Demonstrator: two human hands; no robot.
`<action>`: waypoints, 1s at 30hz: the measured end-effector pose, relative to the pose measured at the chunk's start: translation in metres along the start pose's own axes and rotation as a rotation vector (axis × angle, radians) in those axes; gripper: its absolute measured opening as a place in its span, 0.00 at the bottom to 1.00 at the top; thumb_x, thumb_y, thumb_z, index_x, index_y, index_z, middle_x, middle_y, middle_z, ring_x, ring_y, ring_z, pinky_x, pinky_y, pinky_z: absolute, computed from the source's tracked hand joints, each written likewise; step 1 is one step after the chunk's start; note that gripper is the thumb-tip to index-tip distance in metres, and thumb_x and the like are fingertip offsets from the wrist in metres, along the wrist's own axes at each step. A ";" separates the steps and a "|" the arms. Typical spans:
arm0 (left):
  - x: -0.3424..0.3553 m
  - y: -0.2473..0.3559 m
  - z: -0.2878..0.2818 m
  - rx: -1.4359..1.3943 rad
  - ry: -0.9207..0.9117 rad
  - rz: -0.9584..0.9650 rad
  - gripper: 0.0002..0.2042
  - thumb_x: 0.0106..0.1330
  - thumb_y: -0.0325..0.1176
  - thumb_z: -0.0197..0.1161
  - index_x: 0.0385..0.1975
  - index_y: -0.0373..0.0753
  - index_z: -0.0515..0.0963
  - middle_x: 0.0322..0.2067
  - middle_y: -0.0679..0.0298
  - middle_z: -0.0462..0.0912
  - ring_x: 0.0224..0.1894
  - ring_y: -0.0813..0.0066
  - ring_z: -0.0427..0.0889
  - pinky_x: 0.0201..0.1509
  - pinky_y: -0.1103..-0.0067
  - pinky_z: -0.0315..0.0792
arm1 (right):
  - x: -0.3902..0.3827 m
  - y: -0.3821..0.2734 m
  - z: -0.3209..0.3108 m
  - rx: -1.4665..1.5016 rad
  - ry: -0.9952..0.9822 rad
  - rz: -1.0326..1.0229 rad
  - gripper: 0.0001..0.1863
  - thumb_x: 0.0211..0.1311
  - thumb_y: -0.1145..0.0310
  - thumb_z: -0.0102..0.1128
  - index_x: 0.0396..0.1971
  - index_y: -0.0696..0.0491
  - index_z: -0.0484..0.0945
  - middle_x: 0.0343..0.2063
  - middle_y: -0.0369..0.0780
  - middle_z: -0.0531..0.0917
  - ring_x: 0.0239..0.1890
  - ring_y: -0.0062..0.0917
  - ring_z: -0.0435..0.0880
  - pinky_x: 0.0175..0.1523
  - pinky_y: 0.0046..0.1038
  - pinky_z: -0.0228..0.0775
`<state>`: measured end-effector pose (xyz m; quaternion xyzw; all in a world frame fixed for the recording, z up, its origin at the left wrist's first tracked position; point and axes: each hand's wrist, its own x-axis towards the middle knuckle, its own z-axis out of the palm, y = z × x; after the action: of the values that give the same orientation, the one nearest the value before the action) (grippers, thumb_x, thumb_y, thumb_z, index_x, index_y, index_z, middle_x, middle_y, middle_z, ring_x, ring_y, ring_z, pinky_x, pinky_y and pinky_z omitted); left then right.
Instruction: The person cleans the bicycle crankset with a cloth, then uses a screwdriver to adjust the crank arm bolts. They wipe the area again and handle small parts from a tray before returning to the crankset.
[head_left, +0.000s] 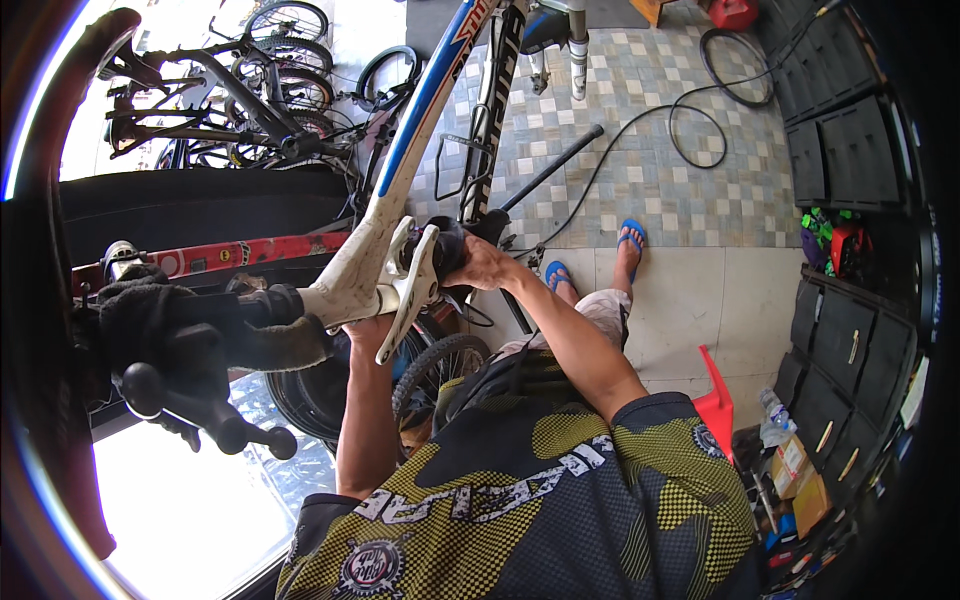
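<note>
A white bicycle frame [345, 275], with blue and orange on one tube, is held by a black clamp [185, 335] with a dark cloth around it. At the frame's lower joint sits a white crank arm [412, 295], angled downward. My right hand [482, 264] is closed around a dark, rag-like thing [450, 243] beside the crank; its exact kind is hard to make out. Under the white tube, my left hand [370, 326] reaches up from below. The frame hides its fingers. A black bottle cage [462, 165] is fixed on the black-and-white tube.
Several bicycles [280, 90] stand at the far left. A red frame tube [210, 257] lies behind the clamp. A wheel [440, 375] is below my hands. A black hose [640, 130] curls over the tiled floor. Black drawers [840, 340] and a red plastic chair [715, 405] are at right.
</note>
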<state>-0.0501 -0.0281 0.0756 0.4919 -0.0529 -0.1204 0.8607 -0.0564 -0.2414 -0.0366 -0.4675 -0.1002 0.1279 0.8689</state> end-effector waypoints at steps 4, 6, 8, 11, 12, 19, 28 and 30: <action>-0.002 -0.002 -0.005 0.015 0.008 0.033 0.46 0.64 0.64 0.69 0.72 0.35 0.66 0.66 0.49 0.75 0.65 0.51 0.79 0.69 0.53 0.76 | -0.003 0.007 0.017 -0.206 0.156 -0.050 0.35 0.47 0.74 0.83 0.58 0.56 0.77 0.55 0.37 0.84 0.53 0.25 0.84 0.64 0.33 0.76; -0.003 -0.004 -0.008 0.010 0.005 0.057 0.46 0.65 0.64 0.68 0.72 0.35 0.65 0.66 0.49 0.74 0.65 0.50 0.78 0.69 0.52 0.75 | -0.009 0.007 0.030 0.365 0.294 -0.100 0.36 0.47 0.74 0.83 0.58 0.56 0.76 0.54 0.38 0.85 0.52 0.26 0.85 0.63 0.33 0.78; -0.003 -0.005 -0.011 -0.002 0.001 0.040 0.46 0.65 0.65 0.67 0.73 0.36 0.65 0.67 0.48 0.73 0.66 0.50 0.77 0.70 0.52 0.75 | -0.017 0.005 0.041 0.172 0.450 -0.221 0.29 0.48 0.75 0.82 0.53 0.54 0.81 0.48 0.40 0.88 0.48 0.27 0.87 0.56 0.31 0.81; -0.001 -0.005 -0.010 0.030 0.009 0.047 0.45 0.66 0.67 0.64 0.73 0.36 0.65 0.66 0.48 0.74 0.65 0.49 0.78 0.70 0.53 0.75 | -0.027 -0.001 0.051 -0.384 0.571 -0.155 0.25 0.53 0.74 0.81 0.51 0.54 0.81 0.48 0.39 0.88 0.51 0.26 0.87 0.58 0.29 0.80; -0.001 -0.004 -0.009 0.026 0.029 0.045 0.45 0.66 0.67 0.63 0.73 0.36 0.65 0.66 0.48 0.75 0.64 0.49 0.79 0.69 0.53 0.75 | -0.029 -0.002 0.056 -0.140 0.607 -0.190 0.17 0.55 0.75 0.79 0.45 0.54 0.85 0.44 0.40 0.89 0.48 0.30 0.88 0.55 0.31 0.80; 0.002 0.002 0.007 0.063 0.125 -0.024 0.43 0.67 0.66 0.63 0.71 0.36 0.68 0.60 0.48 0.79 0.58 0.53 0.84 0.62 0.57 0.82 | -0.040 0.010 0.073 -0.486 0.769 -0.226 0.12 0.59 0.72 0.78 0.42 0.53 0.87 0.37 0.40 0.90 0.40 0.30 0.90 0.47 0.31 0.80; -0.002 0.001 -0.017 0.099 0.173 0.047 0.45 0.65 0.70 0.62 0.70 0.37 0.69 0.58 0.49 0.80 0.56 0.53 0.84 0.61 0.57 0.82 | -0.057 0.022 0.005 0.009 0.681 -0.209 0.13 0.59 0.75 0.76 0.43 0.56 0.84 0.41 0.39 0.89 0.44 0.24 0.88 0.53 0.28 0.80; -0.001 -0.001 -0.021 0.101 0.181 0.044 0.46 0.64 0.71 0.62 0.70 0.37 0.69 0.59 0.50 0.80 0.57 0.53 0.84 0.62 0.57 0.81 | -0.054 0.015 0.008 -0.081 0.604 -0.163 0.16 0.59 0.72 0.78 0.45 0.56 0.84 0.42 0.42 0.89 0.45 0.27 0.89 0.54 0.30 0.81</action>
<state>-0.0471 -0.0105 0.0641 0.5423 0.0085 -0.0538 0.8384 -0.1116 -0.2443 -0.0473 -0.5092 0.1204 -0.0909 0.8473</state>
